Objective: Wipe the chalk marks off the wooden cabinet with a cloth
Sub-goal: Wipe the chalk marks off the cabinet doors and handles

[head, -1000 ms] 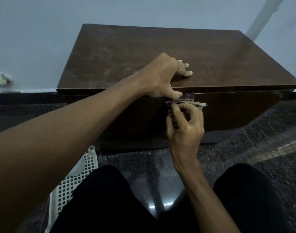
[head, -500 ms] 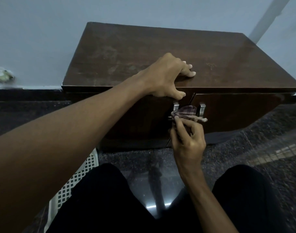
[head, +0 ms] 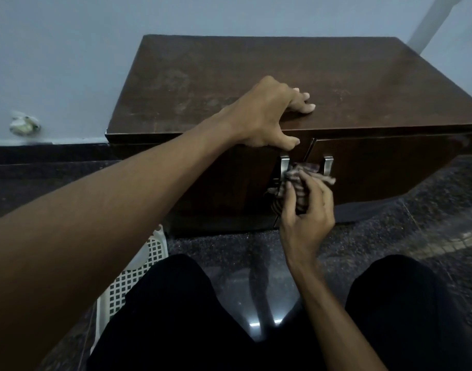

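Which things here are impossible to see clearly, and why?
Head view:
Right end of the dark brown wooden cabinet: cut off by the frame edge.
Its door surface behind the brown striped cloth: hidden by that cloth and the right hand; chalk marks there cannot be judged.
The small pale object at the wall: blurred, unidentifiable.
The white perforated plastic basket: mostly covered by the left forearm and dark-clad legs.

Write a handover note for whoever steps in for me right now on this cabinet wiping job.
Left hand: rests on the front edge of the cabinet top, bracing, holding nothing.
Right hand: grips the bunched cloth at the door fronts, between the two metal handles.
Done: cannot tell; the doors are too dark to judge.
Left: pale smudges show on the top's left half. Wipe those, then check the doors.
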A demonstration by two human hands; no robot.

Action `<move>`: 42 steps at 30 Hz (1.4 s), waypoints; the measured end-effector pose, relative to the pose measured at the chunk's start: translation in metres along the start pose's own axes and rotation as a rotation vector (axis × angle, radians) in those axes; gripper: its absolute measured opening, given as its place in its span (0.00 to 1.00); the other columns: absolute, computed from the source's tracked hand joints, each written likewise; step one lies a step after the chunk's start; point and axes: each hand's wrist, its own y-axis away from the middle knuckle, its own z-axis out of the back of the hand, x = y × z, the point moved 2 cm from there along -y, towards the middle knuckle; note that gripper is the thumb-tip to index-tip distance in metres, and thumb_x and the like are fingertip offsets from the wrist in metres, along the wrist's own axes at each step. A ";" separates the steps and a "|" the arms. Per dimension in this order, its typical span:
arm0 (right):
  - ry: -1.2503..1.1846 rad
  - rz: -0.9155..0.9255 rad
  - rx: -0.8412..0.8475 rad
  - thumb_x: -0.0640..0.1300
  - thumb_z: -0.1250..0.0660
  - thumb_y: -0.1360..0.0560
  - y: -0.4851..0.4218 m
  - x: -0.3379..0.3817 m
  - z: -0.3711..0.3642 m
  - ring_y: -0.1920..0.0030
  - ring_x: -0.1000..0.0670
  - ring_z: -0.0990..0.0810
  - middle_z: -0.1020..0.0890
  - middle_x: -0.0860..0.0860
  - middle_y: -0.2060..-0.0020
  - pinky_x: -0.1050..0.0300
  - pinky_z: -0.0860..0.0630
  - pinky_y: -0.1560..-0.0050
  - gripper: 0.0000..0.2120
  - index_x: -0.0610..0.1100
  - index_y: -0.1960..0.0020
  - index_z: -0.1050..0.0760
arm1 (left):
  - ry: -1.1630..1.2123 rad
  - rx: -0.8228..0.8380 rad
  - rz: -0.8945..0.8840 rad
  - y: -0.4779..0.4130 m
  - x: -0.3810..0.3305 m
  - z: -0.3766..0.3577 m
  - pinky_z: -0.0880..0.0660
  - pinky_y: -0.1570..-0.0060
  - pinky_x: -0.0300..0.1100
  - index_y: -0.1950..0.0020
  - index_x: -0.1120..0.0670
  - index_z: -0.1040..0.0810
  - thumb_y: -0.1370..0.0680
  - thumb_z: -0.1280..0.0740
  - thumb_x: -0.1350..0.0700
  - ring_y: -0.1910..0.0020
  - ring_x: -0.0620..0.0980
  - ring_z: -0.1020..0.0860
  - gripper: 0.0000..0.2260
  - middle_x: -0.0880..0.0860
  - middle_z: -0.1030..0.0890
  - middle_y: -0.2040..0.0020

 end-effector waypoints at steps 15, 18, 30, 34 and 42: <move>-0.364 -0.666 0.159 0.48 0.30 0.22 0.073 0.008 -0.055 0.51 0.52 0.17 0.18 0.48 0.48 0.51 0.17 0.52 0.09 0.51 0.43 0.25 | 0.023 -0.065 0.020 0.020 0.018 0.002 0.34 0.27 0.41 0.30 0.55 0.24 0.31 0.22 0.51 0.27 0.48 0.30 0.30 0.56 0.26 0.29; -0.469 -0.837 -0.134 0.43 0.31 0.22 0.050 -0.003 -0.040 0.51 0.53 0.16 0.17 0.47 0.48 0.56 0.18 0.51 0.08 0.50 0.44 0.24 | 0.035 0.046 -0.019 -0.009 -0.009 -0.010 0.34 0.28 0.39 0.30 0.55 0.23 0.32 0.22 0.51 0.28 0.47 0.30 0.30 0.56 0.25 0.29; -0.545 -0.876 -0.157 0.43 0.32 0.22 0.041 0.008 -0.038 0.51 0.57 0.16 0.16 0.50 0.51 0.61 0.20 0.50 0.10 0.47 0.40 0.25 | 0.036 -0.027 -0.040 0.000 0.001 0.001 0.33 0.29 0.35 0.32 0.57 0.22 0.31 0.21 0.53 0.28 0.46 0.29 0.29 0.56 0.24 0.31; -0.481 -0.828 -0.077 0.44 0.30 0.22 0.036 0.000 -0.031 0.50 0.56 0.16 0.16 0.48 0.48 0.61 0.19 0.50 0.11 0.46 0.41 0.24 | 0.032 -0.023 -0.042 -0.001 -0.002 0.001 0.33 0.29 0.36 0.31 0.57 0.23 0.31 0.21 0.53 0.28 0.46 0.30 0.29 0.56 0.24 0.30; -0.627 -0.894 -0.119 0.40 0.30 0.23 0.004 0.009 -0.009 0.52 0.54 0.15 0.15 0.48 0.52 0.60 0.19 0.51 0.08 0.48 0.46 0.23 | 0.016 -0.022 -0.030 0.000 -0.001 0.000 0.33 0.27 0.40 0.31 0.56 0.22 0.32 0.21 0.53 0.28 0.48 0.29 0.30 0.56 0.25 0.30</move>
